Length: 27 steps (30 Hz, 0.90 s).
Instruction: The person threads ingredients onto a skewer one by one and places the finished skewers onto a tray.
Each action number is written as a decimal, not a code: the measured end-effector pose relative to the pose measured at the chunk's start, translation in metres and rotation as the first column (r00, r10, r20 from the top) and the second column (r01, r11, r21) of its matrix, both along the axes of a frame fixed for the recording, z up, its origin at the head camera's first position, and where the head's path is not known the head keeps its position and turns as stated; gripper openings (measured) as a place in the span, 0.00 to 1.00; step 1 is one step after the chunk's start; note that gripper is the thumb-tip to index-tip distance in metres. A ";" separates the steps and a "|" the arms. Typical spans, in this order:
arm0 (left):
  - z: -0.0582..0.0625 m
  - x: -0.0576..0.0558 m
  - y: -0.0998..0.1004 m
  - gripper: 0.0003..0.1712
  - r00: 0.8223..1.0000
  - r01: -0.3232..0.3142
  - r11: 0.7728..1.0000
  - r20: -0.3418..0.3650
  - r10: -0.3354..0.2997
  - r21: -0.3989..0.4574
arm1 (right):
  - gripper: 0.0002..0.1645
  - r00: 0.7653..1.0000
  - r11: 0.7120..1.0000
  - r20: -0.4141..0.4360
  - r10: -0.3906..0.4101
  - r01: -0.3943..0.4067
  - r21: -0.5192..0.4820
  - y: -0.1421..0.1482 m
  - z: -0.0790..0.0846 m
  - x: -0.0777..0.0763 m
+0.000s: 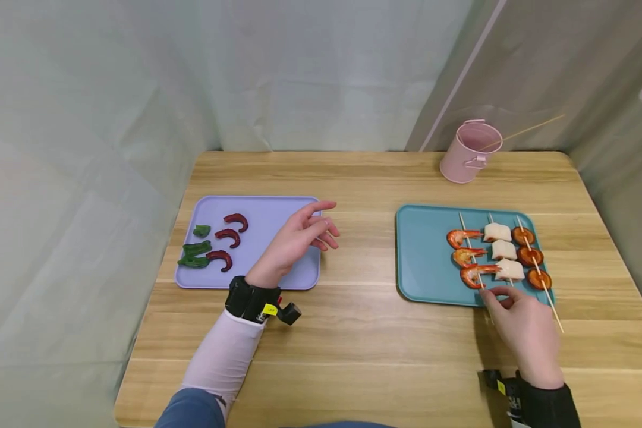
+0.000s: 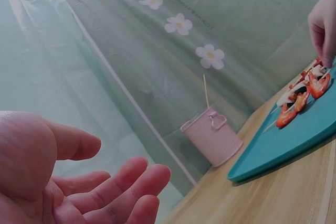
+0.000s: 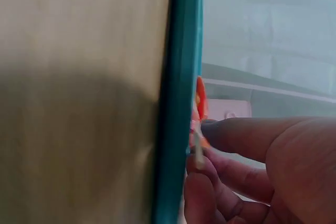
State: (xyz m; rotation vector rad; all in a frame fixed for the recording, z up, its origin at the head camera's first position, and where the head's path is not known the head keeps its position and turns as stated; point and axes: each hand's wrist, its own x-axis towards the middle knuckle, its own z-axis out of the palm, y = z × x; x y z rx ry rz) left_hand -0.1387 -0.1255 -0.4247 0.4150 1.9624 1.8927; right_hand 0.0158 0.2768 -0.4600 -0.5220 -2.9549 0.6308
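Note:
My right hand (image 1: 524,333) pinches the lower end of a wooden skewer (image 1: 462,221) at the front rim of the teal tray (image 1: 422,255). Several shrimp are threaded on that skewer, the nearest shrimp (image 1: 472,277) just beyond the fingertips. To its right lie a skewer of white pieces (image 1: 504,249) and a skewer of round brown-orange slices (image 1: 529,257), whose stick crosses the front rim. In the right wrist view, thumb and fingers close around the stick end (image 3: 198,156). My left hand (image 1: 296,241) hovers over the right side of the lavender tray (image 1: 270,208), fingers spread and holding nothing.
Dark red curved pieces (image 1: 227,238) and green pepper-like pieces (image 1: 197,248) lie on the lavender tray's left half. A pink bucket (image 1: 465,160) with a thin stick (image 1: 535,126) leaning out stands at the back right. A pale curtain (image 1: 321,71) hangs behind the wooden table (image 1: 353,345).

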 end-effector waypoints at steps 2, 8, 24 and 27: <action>0.000 0.000 0.000 0.24 1.000 0.003 1.000 -0.002 -0.003 0.002 | 0.26 1.000 1.000 -0.023 -0.012 0.012 0.002 0.004 0.008 -0.003; 0.000 -0.002 -0.001 0.24 1.000 0.003 1.000 0.001 -0.003 0.020 | 0.28 0.988 1.000 -0.157 0.011 -0.010 0.004 0.025 0.048 -0.039; 0.000 -0.002 -0.008 0.24 1.000 -0.017 1.000 0.005 0.017 0.011 | 0.30 0.953 0.821 -0.053 0.299 -0.228 0.524 0.094 0.125 -0.234; 0.001 -0.002 -0.008 0.25 1.000 -0.018 1.000 -0.001 0.018 0.005 | 0.26 0.950 0.750 0.060 0.306 -0.279 0.599 0.096 0.128 -0.243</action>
